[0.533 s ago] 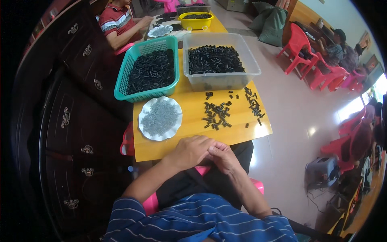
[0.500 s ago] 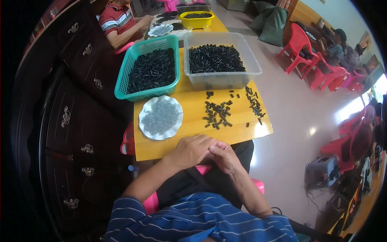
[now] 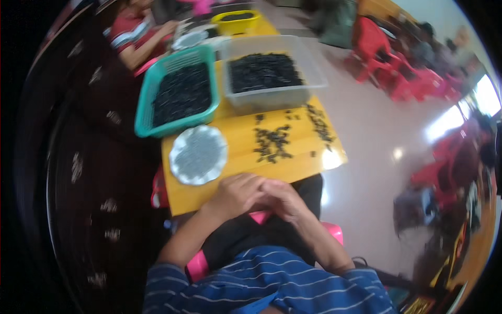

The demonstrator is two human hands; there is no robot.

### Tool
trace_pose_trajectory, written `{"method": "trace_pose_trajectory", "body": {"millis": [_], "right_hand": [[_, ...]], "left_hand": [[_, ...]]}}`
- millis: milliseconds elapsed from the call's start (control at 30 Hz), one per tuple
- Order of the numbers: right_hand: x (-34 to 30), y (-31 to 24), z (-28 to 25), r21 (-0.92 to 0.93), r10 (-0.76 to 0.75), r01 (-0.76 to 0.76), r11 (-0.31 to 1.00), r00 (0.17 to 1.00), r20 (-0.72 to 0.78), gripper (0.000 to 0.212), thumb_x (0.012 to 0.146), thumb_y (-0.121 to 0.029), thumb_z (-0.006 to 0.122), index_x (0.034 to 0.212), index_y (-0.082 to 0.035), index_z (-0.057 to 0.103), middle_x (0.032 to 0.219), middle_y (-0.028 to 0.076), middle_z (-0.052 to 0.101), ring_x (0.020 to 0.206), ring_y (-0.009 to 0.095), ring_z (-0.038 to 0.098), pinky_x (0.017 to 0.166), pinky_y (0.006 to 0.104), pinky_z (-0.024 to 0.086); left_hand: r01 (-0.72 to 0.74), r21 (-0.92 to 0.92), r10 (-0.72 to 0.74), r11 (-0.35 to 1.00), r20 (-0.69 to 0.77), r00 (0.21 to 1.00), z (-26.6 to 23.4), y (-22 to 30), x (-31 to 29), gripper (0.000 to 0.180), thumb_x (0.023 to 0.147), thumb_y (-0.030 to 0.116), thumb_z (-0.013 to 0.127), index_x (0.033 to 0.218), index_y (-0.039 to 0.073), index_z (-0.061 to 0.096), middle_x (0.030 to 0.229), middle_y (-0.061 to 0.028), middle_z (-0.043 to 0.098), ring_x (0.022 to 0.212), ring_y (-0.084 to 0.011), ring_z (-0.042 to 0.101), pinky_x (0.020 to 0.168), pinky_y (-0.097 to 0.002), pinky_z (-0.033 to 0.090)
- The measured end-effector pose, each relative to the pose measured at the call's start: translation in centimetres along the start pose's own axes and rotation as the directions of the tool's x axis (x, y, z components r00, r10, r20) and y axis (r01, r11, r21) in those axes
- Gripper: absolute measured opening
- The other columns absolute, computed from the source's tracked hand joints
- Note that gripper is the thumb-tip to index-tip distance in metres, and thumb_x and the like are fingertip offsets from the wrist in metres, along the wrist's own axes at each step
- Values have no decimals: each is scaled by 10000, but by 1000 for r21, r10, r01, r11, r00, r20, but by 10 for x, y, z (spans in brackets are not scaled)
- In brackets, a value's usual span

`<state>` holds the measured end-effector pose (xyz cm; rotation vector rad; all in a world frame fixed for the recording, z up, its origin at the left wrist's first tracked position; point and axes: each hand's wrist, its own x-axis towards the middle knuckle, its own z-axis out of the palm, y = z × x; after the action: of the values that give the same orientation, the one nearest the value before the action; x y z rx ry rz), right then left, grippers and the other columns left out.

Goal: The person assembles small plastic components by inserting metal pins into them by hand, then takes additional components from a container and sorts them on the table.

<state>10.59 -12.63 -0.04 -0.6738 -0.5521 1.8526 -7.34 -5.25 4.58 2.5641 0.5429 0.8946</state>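
At the near edge of the yellow table (image 3: pixel 193 198), my left hand (image 3: pixel 239 194) and my right hand (image 3: pixel 282 199) are brought together, fingers curled and touching. Whatever lies between the fingertips is hidden. Just beyond them is a loose pile of small black tube-like pieces (image 3: pixel 272 143). A white plate with a wavy rim (image 3: pixel 174 166) stands to the left of the pile, filled with small clear pieces (image 3: pixel 198 153). More black pieces (image 3: pixel 320 125) lie in a strip along the table's right side.
A green basket (image 3: pixel 144 112) and a clear plastic tub (image 3: pixel 272 99), both full of black pieces, stand across the table. Beyond them are a yellow basin (image 3: pixel 238 25) and another person (image 3: pixel 137 39). Dark drawers (image 3: pixel 94 157) line the left; red chairs (image 3: pixel 368 47) stand at right.
The whole picture has turned and blurred, shifting the table things slightly left. My hands stay joined; the fingers of my right hand have moved over toward the left hand.
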Motion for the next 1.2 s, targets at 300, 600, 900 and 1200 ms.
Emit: {"method": "trace_pose_trajectory", "body": {"millis": [300,600,900,1200], "right_hand": [[13,37,-22,-26,-17,18,999,999,31,240,967,-374,667,1025,-141,678,987,-59,670,914,51,601,811,218,467],[11,40,-24,-22,-48,46,999,995,-88,205,945,-362,692,932,-159,663,874,-55,689,784,49,621,711,203,482],[7,40,-23,-27,-60,58,998,994,-90,190,945,-336,689,937,-147,666,869,-52,678,791,48,618,727,202,486],[1,37,-19,-44,-80,77,996,995,-67,197,948,-314,682,950,-118,674,833,-43,659,733,52,581,680,202,452]], "left_hand": [[145,-45,-139,988,115,984,1,14,-5,348,759,68,753,1089,22,652,987,-162,686,895,-367,669,767,-425,537],[57,56,-65,997,145,987,18,8,-3,226,847,80,658,1066,31,642,944,-159,679,855,-381,655,732,-458,517],[84,35,-87,996,99,991,23,11,-7,220,860,78,637,1074,29,642,950,-163,682,860,-382,662,736,-457,523],[103,28,-106,994,130,986,17,16,-6,253,826,66,665,1077,35,651,959,-163,687,874,-379,669,743,-443,530]]}}
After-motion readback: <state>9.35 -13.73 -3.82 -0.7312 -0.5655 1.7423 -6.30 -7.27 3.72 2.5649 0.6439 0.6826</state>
